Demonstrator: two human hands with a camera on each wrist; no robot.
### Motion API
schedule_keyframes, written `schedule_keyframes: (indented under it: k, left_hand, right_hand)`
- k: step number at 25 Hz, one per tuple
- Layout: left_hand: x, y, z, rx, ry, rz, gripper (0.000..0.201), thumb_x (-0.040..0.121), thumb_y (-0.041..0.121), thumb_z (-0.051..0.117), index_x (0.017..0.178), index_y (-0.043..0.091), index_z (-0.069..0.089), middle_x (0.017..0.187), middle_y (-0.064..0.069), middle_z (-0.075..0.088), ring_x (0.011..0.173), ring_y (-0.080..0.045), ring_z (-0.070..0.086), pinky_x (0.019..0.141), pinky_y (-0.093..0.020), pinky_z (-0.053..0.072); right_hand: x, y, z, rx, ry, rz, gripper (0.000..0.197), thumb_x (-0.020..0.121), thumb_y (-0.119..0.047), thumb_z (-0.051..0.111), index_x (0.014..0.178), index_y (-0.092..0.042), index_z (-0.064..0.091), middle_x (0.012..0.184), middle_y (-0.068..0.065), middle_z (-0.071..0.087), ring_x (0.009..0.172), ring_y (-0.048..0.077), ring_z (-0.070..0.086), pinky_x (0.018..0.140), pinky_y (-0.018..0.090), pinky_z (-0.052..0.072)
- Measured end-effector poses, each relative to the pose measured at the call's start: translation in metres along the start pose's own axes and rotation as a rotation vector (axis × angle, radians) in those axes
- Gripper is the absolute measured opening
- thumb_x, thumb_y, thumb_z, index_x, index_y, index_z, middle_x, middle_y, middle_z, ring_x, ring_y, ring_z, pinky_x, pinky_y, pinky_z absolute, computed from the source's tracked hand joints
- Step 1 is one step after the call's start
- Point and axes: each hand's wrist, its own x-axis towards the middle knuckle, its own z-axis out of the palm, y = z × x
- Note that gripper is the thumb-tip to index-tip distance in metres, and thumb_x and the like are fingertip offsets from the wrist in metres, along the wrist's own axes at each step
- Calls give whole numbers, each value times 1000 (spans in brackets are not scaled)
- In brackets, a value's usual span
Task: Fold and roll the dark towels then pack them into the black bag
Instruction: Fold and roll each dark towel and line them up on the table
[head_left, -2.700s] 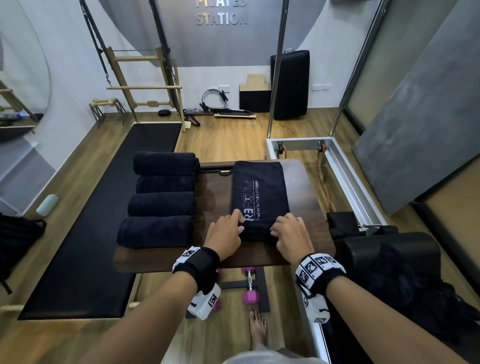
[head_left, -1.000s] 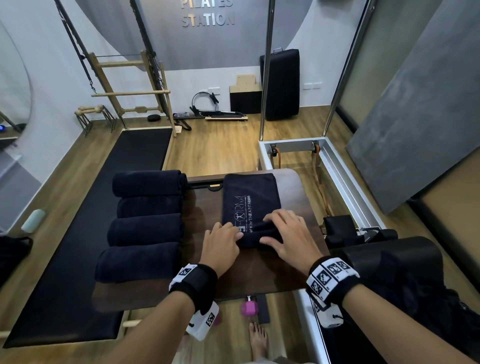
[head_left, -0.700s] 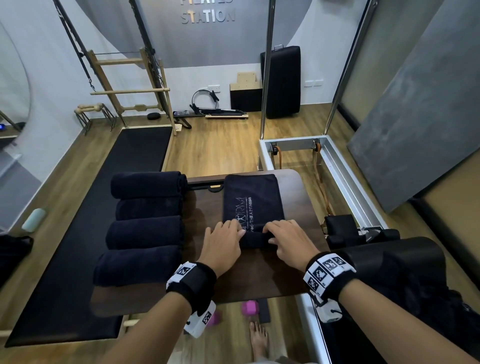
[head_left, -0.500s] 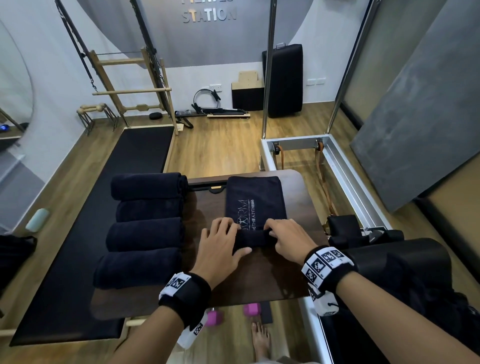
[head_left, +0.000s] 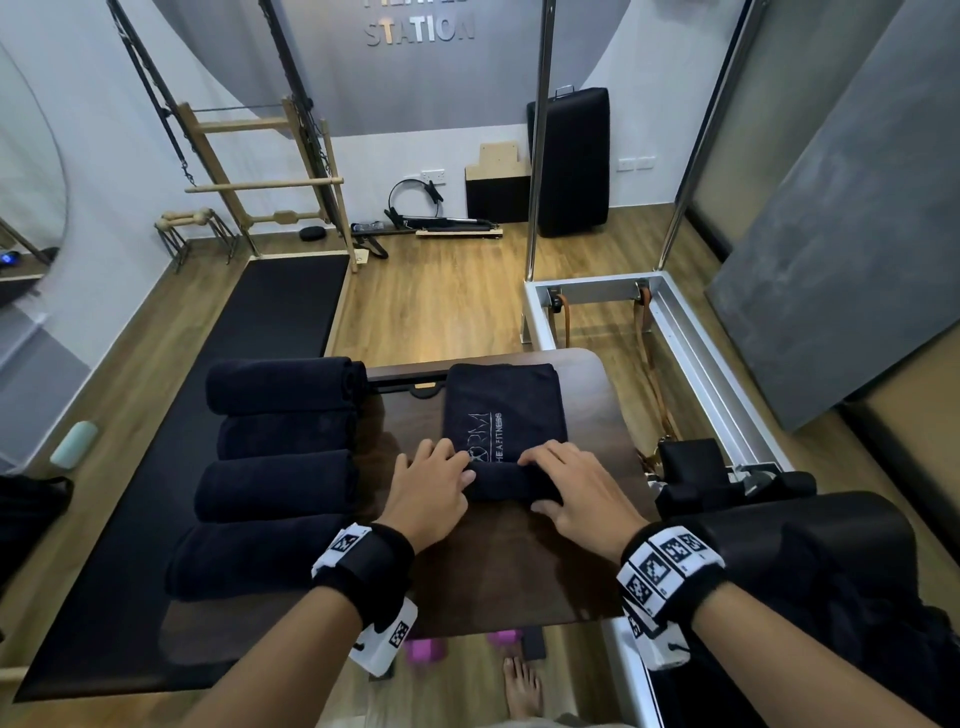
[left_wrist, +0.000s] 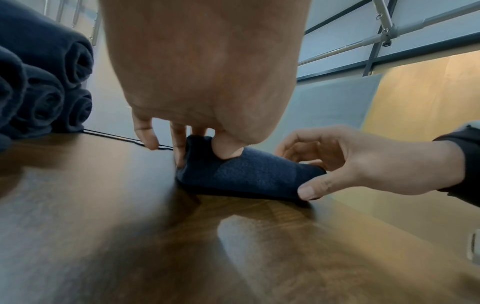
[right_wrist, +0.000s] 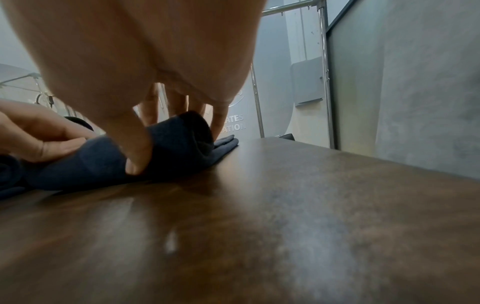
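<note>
On the dark wood counter (head_left: 524, 566), my left hand (head_left: 427, 493) and right hand (head_left: 582, 499) each grip the towel (head_left: 506, 415). Its roll lies crosswise; the flat length runs away from me.

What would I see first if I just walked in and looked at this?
Two hands, the left hand and the right hand, in the middle of a dark wooden table, each gripping an end of a dark towel that is rolled up at its near end. Just left of them, four rolled towels lie side by side in a neat row along the table's left edge.
</note>
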Motion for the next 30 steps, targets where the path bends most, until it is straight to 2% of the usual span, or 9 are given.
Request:
schedule_keyframes:
  k: [4,7,10,14,16,18,23,28,30]
  left_hand:
    - [0,-2,-9,-127,96,17,29,111,38,39,136,25,48,134,6,48,124,-18,46,103,-42,42]
    - [1,-8,-17,-245,90,56,53,103,55,55,147,29,39,145,10,41,131,-13,41,106,-41,42]
    - [10,-15,-20,-236,66,57,55,97,38,70,146,33,44,146,12,38,136,-13,37,110,-38,39]
    - [27,-12,-20,-254,98,-21,38,104,27,59,141,32,52,139,11,42,131,-14,38,107,-39,39]
    - [33,-7,-19,-225,116,-60,33,105,28,55,138,30,53,135,8,40,129,-15,38,105,-40,40]
    - [39,-2,-18,-205,126,-96,29,104,28,51,132,27,54,130,5,38,125,-18,40,102,-41,41]
    - [55,1,-18,-471,183,-246,33,109,31,46,141,26,47,138,4,52,132,-20,47,109,-49,39]
    - [66,4,-8,-830,244,-335,47,108,47,48,152,33,39,150,9,50,143,-14,42,120,-53,35]
    - [69,6,-4,-848,234,-344,55,106,46,52,157,31,38,156,9,44,146,-14,38,123,-51,32]
  right_hand:
    - [14,4,1,67,51,61,28,100,-17,62,123,-29,52,111,-10,65,98,12,53,96,30,37]
    - [29,12,-4,172,14,151,17,105,-16,53,119,-26,56,103,-9,67,95,16,56,89,36,43]
    - [42,20,-6,243,12,194,16,107,-19,50,118,-27,58,106,-5,68,100,21,63,83,37,47]
    - [47,27,-7,260,129,106,28,99,-40,65,120,-35,47,118,-16,46,108,8,55,83,28,44]
    - [46,31,-10,196,72,73,51,82,-57,77,118,-36,48,124,-16,39,113,5,48,88,24,46]
    - [48,34,-14,84,19,77,60,75,-56,84,121,-35,52,126,-16,38,117,5,43,95,28,46]
    - [63,44,-20,112,-12,111,26,99,-45,63,124,-36,59,120,-18,61,115,10,55,106,41,40]
    - [83,56,-25,360,30,306,11,105,-40,54,115,-40,49,110,-7,67,107,18,64,88,44,54]
    - [92,57,-26,380,91,351,12,104,-41,56,112,-35,49,104,-4,67,101,18,63,75,33,49]
